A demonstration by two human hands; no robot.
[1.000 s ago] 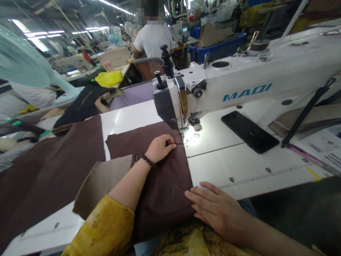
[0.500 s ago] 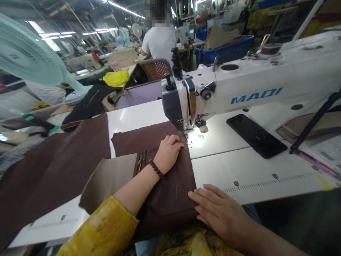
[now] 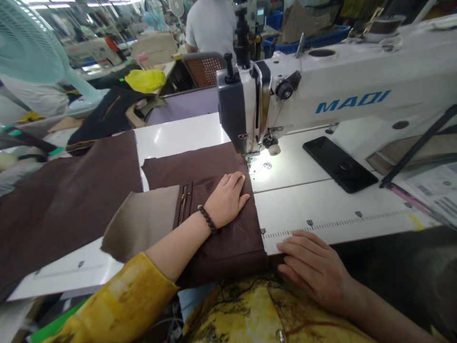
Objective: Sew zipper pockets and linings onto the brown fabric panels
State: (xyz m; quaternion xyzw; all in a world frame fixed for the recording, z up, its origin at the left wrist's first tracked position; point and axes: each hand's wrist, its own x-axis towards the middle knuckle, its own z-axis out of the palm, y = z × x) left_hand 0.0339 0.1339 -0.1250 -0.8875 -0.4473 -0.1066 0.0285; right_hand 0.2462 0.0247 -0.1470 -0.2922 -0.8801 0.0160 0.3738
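Observation:
My left hand [image 3: 227, 200] lies flat on the dark brown fabric [image 3: 232, 252], fingers together toward the needle and thumb apart. Beyond its fingertips, the fabric's right edge runs up to the presser foot [image 3: 249, 163] of a white sewing machine [image 3: 342, 81]. A brass zipper [image 3: 183, 204] is set in the fabric left of this hand, with a beige cloth piece [image 3: 143, 221] beside it. My right hand [image 3: 316, 267] rests at the table's front edge, fingers stretched out and holding nothing. A gap separates it from the fabric's corner. Light thread lies on the fabric.
A black phone [image 3: 339, 164] lies on the white table [image 3: 285, 205], right of the needle. Another large brown fabric piece [image 3: 71, 190] spreads at left. A pale green fan [image 3: 32, 52] stands behind it. Ahead, a person in a white shirt [image 3: 210, 26] sits on a brown chair [image 3: 205, 69].
My right hand has moved off the fabric's corner to the right. My left hand has flattened, its thumb now spread. The camera view has tilted downward.

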